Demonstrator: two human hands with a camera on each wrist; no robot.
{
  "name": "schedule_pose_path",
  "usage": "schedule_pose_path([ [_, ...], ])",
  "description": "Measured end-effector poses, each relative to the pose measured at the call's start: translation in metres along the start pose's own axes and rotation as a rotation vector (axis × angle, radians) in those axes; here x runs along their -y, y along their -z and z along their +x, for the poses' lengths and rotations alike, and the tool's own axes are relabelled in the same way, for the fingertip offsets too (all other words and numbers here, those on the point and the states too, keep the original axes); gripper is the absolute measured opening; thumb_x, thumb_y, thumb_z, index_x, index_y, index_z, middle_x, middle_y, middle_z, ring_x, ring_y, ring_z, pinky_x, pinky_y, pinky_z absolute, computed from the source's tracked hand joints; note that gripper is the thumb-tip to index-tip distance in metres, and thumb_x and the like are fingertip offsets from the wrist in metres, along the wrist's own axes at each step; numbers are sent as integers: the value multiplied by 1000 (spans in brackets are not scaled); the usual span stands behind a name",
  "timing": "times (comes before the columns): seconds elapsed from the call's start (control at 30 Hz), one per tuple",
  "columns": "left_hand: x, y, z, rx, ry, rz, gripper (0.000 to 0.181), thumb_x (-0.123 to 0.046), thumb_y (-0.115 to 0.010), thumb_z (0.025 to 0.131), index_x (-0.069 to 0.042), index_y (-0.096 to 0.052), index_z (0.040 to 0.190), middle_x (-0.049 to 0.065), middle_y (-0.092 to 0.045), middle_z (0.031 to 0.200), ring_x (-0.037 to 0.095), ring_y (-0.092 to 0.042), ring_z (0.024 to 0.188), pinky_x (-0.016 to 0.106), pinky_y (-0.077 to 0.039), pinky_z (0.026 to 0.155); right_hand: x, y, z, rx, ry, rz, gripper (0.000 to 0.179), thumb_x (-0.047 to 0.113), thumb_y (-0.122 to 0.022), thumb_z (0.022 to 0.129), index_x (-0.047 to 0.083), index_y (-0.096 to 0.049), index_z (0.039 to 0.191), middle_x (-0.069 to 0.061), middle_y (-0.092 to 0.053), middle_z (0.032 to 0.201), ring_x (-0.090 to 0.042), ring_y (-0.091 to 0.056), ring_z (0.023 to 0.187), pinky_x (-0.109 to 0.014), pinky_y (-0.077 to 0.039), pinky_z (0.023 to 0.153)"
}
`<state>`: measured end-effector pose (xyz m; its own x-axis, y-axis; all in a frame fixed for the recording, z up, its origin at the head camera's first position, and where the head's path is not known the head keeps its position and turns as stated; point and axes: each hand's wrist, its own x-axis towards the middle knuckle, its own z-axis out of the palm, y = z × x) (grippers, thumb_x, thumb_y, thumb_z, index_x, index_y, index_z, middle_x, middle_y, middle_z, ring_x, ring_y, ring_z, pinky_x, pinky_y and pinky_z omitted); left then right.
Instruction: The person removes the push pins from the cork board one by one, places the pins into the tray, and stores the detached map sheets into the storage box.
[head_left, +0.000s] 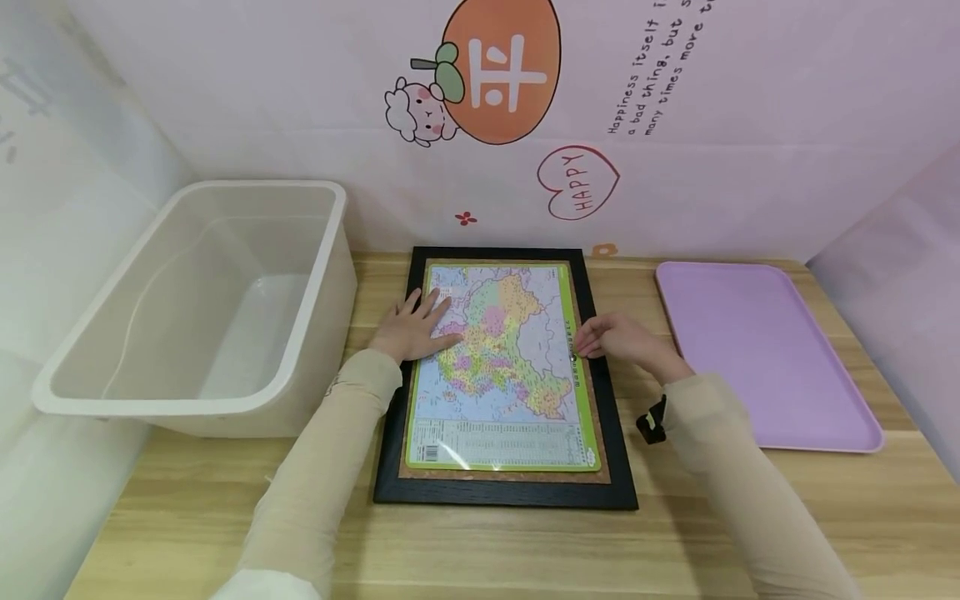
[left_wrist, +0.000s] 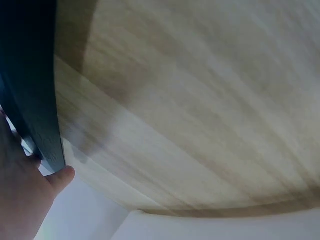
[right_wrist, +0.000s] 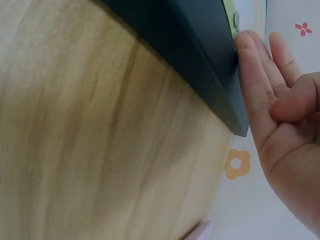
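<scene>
– Pale printed wall (head_left: 247,92), wood-grain counter (head_left: 225,542). From the head view, what lies where?

– A black frame (head_left: 506,493) lies flat in the middle, within easy reach of both arms. Inside it, a map (head_left: 495,367) with a green border rests on a brown backing (head_left: 480,475), its lettering turned sideways to the person. On the person's left stands a deep white bin (head_left: 225,407), on the right a purple tray (head_left: 772,358), both beside the frame, so neither blocks the hands

– And why are the hands set so far apart?

– For balance, I'd judge. The left hand (head_left: 415,327) is spread over the left border of both map and frame, fingers parted and gripping nothing, likely to steady them. The right hand (head_left: 617,336) has its fingertips at the map's opposite edge, which would suit lining it up or pressing it flat

– What does the left wrist view add?

– Only a little: the thumb sticks out by the frame's outer side. The other fingers are mostly cut off, so I can't tell their shape there

– And the right wrist view?

– Those fingers are fairly straight, tips against the map's edge, thumb bent towards the palm; I see no grip. Just beside the tips, on the green border, sits a small knob (right_wrist: 236,20), too blurred to identify
</scene>
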<state>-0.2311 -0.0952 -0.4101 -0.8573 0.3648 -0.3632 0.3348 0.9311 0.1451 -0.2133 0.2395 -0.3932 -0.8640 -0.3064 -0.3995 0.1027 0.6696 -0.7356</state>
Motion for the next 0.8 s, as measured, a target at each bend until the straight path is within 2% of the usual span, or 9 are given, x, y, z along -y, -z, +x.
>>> schedule_pose_path([
  [0.23, 1, 1, 0, 18, 2, -32, 77, -66, -26, 95, -25, 1, 155, 1, 8, 163, 30, 9, 150, 61, -9, 118, 2, -2, 2, 23, -9, -9, 32, -11, -33, 87, -8, -63, 100, -20, -67, 105, -16, -65, 91, -32, -56, 85],
  [0.43, 0, 2, -3, 6, -4, -29, 79, -69, -24, 94, -25, 0, 155, 3, 6, 163, 32, 7, 150, 63, -11, 117, 5, -2, 2, 32, -38, -20, 30, -10, -34, 89, -9, -62, 100, -21, -67, 106, -18, -65, 92, -34, -55, 87],
  [0.8, 1, -4, 3, -6, 13, -16, 77, -66, -27, 95, -26, 1, 155, 1, 7, 163, 30, 9, 150, 63, -11, 117, 11, -1, 4, 56, -92, -28, 27, -7, -37, 90, -8, -61, 103, -17, -65, 104, -17, -63, 90, -35, -54, 90],
])
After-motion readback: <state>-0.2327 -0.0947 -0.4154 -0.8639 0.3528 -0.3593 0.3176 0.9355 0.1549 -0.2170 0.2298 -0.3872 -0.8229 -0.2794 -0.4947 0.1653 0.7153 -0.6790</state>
